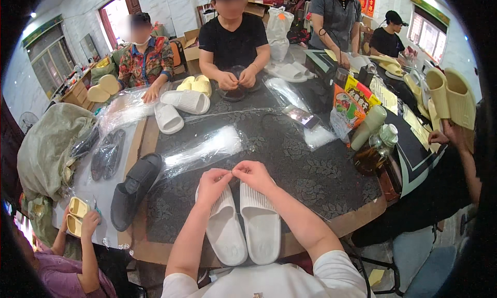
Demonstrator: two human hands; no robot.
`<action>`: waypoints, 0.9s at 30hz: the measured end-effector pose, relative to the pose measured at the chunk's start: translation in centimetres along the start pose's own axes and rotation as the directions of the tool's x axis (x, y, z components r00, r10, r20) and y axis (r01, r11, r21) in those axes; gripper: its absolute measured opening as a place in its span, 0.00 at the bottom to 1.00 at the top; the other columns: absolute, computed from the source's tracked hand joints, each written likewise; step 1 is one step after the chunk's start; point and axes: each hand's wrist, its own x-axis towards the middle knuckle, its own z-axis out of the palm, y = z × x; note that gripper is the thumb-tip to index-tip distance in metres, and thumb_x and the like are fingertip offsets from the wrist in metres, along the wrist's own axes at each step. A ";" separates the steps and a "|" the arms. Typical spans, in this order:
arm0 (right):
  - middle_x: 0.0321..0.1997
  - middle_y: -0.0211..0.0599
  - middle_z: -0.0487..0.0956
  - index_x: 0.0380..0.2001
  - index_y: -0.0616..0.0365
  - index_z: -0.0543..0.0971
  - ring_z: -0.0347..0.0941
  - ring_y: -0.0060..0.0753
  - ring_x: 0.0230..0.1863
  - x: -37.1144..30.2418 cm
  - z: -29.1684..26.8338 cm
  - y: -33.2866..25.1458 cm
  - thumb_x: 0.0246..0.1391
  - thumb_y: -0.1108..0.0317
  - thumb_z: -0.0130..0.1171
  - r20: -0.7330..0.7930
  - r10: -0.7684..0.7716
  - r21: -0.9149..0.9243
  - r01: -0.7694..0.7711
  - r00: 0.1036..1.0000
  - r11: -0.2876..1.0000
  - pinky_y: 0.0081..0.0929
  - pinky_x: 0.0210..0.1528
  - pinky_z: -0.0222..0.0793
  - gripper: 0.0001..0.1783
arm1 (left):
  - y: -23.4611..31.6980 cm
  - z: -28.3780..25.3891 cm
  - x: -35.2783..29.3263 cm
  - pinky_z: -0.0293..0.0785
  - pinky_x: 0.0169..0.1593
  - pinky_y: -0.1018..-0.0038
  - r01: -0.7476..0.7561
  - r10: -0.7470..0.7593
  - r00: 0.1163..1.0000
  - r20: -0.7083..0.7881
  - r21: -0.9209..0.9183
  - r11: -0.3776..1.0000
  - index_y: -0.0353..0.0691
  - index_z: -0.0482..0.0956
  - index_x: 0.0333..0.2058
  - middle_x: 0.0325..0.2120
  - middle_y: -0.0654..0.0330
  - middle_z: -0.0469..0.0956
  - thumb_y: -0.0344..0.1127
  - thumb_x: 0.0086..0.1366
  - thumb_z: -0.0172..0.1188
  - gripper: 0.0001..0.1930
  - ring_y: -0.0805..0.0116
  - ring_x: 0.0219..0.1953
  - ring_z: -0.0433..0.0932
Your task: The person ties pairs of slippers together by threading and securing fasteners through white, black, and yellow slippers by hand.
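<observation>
A pair of white slide slippers [260, 228] lies side by side at the table's near edge, heels toward me and ribbed straps away. Over the straps, my left hand [213, 185] and my right hand [253, 175] meet at their fingertips. Both hands are closed in a pinch; whatever lies between the fingers is too small to make out. My left hand covers part of the left slipper's strap. Beyond my hands a stack of clear plastic bags [209, 149] lies flat. Left of it are black slippers [137, 187], one overlapping the other.
More white slippers [185, 101] lie at the far left of the dark patterned table [279, 130]. A phone [301, 116] rests on clear bags. At the right stand a bottle of dark liquid [374, 152], a snack packet [346, 110] and cream slippers [458, 99]. Several people sit or stand around, handling slippers.
</observation>
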 end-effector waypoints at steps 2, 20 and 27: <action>0.24 0.31 0.80 0.32 0.59 0.82 0.73 0.21 0.26 0.2 0.1 1.1 0.51 0.62 0.63 -0.160 0.081 0.103 -0.065 0.984 0.993 0.23 0.31 0.70 0.11 | 0.4 -0.2 0.1 0.72 0.39 0.77 0.105 -0.109 0.994 -0.015 -0.172 0.979 0.35 0.83 0.36 0.29 0.61 0.81 0.36 0.59 0.63 0.11 0.73 0.33 0.78; 0.26 0.32 0.81 0.31 0.60 0.82 0.75 0.21 0.27 -0.2 -0.2 -0.4 0.50 0.62 0.63 -0.018 0.070 0.048 -0.069 0.997 0.996 0.24 0.33 0.71 0.11 | 1.8 -0.6 -0.3 0.67 0.34 0.81 0.251 -0.238 0.968 0.082 -0.287 0.925 0.36 0.82 0.38 0.26 0.66 0.79 0.35 0.60 0.62 0.11 0.80 0.28 0.73; 0.26 0.32 0.81 0.32 0.60 0.82 0.73 0.18 0.28 0.0 -0.2 -0.8 0.50 0.63 0.63 -0.001 0.030 0.056 -0.030 1.000 0.998 0.22 0.34 0.70 0.11 | 1.9 -1.0 -0.4 0.71 0.42 0.78 0.260 -0.254 0.965 0.060 -0.315 0.913 0.34 0.82 0.37 0.31 0.62 0.82 0.35 0.58 0.65 0.11 0.76 0.35 0.77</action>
